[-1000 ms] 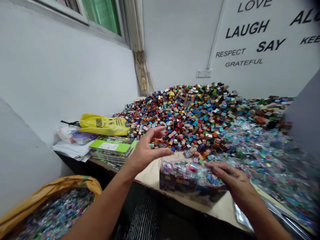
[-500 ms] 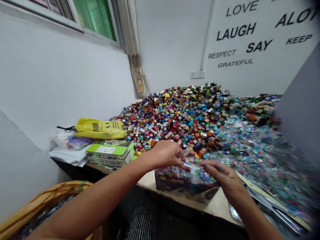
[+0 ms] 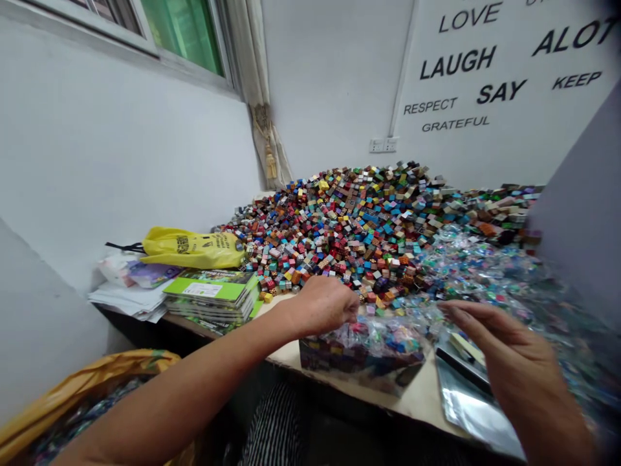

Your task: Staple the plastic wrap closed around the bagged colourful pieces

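Note:
A small printed box (image 3: 359,369) stands at the table's front edge, its top full of clear plastic packets (image 3: 381,336) with colourful pieces inside. My left hand (image 3: 330,303) is over the box's back left part with its fingers curled closed. What they grip, if anything, is hidden behind the hand. To the right of the box, my right hand (image 3: 519,356) reaches over the table with fingers stretched out and nothing visible in them. Its fingertips are near the edge of a large heap of clear packets (image 3: 485,272).
Behind the box rises a big pile of colourful small blocks (image 3: 349,220). Stacked booklets (image 3: 213,294), a yellow bag (image 3: 194,248) and papers (image 3: 130,301) lie at left. A silvery flat item (image 3: 470,404) is under my right arm. An orange-rimmed sack (image 3: 121,362) stands below left.
My right hand has left the packets in the box and moved right, towards the packet heap. My left hand stays over the box, its fingers more curled.

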The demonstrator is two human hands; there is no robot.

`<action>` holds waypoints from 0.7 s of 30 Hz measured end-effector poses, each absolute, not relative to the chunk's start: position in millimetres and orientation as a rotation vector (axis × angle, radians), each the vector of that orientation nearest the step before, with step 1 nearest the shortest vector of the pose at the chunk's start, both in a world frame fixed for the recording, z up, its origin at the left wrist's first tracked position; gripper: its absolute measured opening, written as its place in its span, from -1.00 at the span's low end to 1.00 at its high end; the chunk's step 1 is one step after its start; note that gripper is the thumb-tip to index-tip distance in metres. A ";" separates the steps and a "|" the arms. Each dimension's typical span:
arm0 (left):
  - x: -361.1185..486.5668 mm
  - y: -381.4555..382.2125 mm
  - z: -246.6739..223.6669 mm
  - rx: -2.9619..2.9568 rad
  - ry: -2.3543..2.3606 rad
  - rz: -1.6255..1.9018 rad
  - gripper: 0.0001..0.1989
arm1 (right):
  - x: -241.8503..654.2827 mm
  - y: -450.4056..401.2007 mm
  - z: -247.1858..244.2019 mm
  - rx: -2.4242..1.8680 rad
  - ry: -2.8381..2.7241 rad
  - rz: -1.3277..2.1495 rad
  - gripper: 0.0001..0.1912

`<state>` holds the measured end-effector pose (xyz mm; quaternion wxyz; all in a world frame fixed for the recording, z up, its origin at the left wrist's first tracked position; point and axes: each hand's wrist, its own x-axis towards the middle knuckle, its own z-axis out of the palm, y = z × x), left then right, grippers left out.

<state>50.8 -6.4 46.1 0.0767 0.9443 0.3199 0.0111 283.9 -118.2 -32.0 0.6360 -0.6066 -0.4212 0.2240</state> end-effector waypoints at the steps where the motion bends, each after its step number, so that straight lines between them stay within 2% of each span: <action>1: 50.7 -5.6 45.7 2.816 0.957 0.043 -0.90 | 282.7 -122.3 -25.8 -1.407 -0.978 0.461 -0.68; 7: 49.9 -5.1 46.6 2.796 0.937 0.061 -0.90 | 260.0 -141.2 15.3 -1.476 -1.063 0.066 -0.70; 11: 50.4 -7.5 48.4 2.826 0.927 0.050 -0.89 | 257.8 -127.9 23.9 -1.448 -1.862 -0.187 -0.66; 13: 51.1 -9.0 49.2 2.860 0.958 0.016 -0.86 | 261.2 -117.5 22.2 -1.440 -2.093 -0.460 -0.62; 17: 52.7 -11.2 51.4 2.911 1.019 -0.054 -0.83 | 264.5 -112.3 28.3 -1.471 -2.182 -0.869 -0.70; 21: 54.0 -12.1 54.2 2.961 0.992 -0.125 -0.80 | 251.7 -112.6 48.8 -1.402 -2.121 -0.921 -0.76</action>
